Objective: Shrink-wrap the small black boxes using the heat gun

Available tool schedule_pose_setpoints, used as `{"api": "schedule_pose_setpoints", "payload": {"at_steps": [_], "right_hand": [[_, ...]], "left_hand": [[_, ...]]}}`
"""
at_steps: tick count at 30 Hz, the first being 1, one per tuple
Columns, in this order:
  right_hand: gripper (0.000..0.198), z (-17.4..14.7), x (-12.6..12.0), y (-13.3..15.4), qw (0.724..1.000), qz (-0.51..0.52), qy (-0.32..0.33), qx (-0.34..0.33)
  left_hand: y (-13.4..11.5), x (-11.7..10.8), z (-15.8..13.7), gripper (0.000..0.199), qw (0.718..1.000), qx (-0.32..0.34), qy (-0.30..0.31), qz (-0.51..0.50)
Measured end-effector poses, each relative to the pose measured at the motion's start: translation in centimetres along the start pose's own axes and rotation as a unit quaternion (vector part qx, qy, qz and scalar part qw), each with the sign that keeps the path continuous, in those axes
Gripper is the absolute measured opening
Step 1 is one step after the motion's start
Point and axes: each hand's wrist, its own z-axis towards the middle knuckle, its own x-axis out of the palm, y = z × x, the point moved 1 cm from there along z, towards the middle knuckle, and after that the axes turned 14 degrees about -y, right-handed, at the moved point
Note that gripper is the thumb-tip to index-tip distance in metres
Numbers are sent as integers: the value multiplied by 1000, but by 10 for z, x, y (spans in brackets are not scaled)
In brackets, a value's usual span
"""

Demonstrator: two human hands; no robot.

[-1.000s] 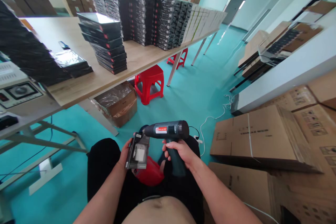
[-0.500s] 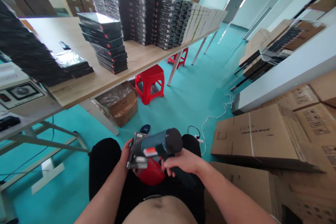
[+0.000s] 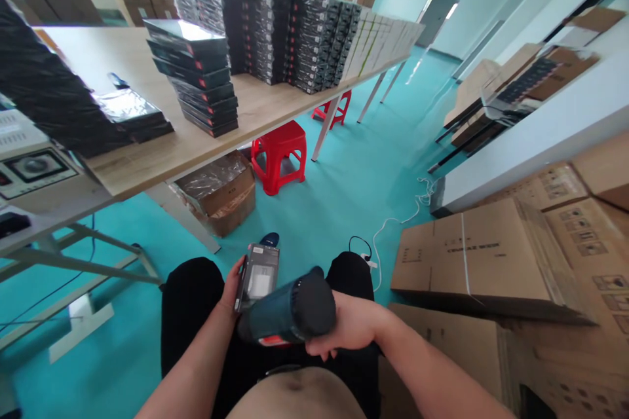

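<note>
My left hand (image 3: 231, 289) grips a thin dark box (image 3: 261, 275) by its left edge. The box has a light panel on its face and is tilted up over my lap. My right hand (image 3: 354, 322) is wrapped round the handle of a dark teal heat gun (image 3: 278, 311) with a black rear end. Its barrel points left, and its front end overlaps the lower part of the box in view. Whether the two touch I cannot tell. The handle is mostly hidden behind the gun's body and my fingers.
Stacks of film-wrapped black boxes (image 3: 265, 29) stand on a long wooden table (image 3: 147, 170). A red stool (image 3: 280, 154) and an open carton (image 3: 221, 200) are by its legs. Flattened cartons (image 3: 457, 255) lie on my right, with a white cable (image 3: 393, 219) on the floor.
The heat gun has moved down and left, towards my body, uncovering more of the box's face. The red thing between my legs is now hidden. My left hand keeps its hold.
</note>
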Motion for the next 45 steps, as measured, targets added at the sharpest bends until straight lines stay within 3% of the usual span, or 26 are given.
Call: {"api": "schedule_pose_setpoints", "payload": {"at_steps": [2, 5, 8, 11, 15, 18, 20, 22, 25, 28, 30, 36, 42, 45], "right_hand": [[13, 5, -2, -6, 996, 48, -78, -2], [24, 21, -12, -18, 951, 167, -261, 3], [26, 29, -23, -26, 917, 198, -345, 16], [29, 23, -20, -28, 922, 207, -326, 26], [35, 23, 1, -20, 939, 242, -243, 14], [34, 35, 0, -13, 926, 246, -285, -2], [31, 41, -13, -12, 919, 229, -322, -3], [30, 39, -27, -15, 925, 210, -318, 0], [30, 22, -40, -20, 949, 177, -259, 19], [29, 2, -39, -25, 979, 121, -150, 66], [29, -3, -35, -26, 986, 91, -115, 75], [24, 8, -34, -24, 963, 102, -247, 13], [32, -2, -31, -33, 986, 111, -109, 54], [30, -4, -30, -38, 972, 137, -187, 44]], "left_hand": [[0, -2, 0, 44, 1000, 10, -4, 3], [-1, -3, -4, 42, 1000, 21, -18, 4], [-2, -1, -9, 44, 1000, 24, -5, -1], [-1, 2, -7, 42, 999, 32, -6, 12], [1, 3, 0, 38, 998, 50, -27, 37], [0, 0, -2, 38, 997, 52, -40, 31], [-2, -2, -6, 40, 998, 46, -32, 19], [-3, -2, -11, 43, 999, 42, -17, 8], [-3, 0, -15, 42, 999, 37, -11, 7], [-2, 4, -14, 38, 999, 37, -21, 3], [-2, 6, -11, 37, 998, 43, -34, 6], [-2, 4, -9, 38, 999, 36, -25, 13], [-2, 3, -12, 44, 999, 43, 5, -8], [-1, 6, -16, 51, 1000, 28, 13, -2]]}}
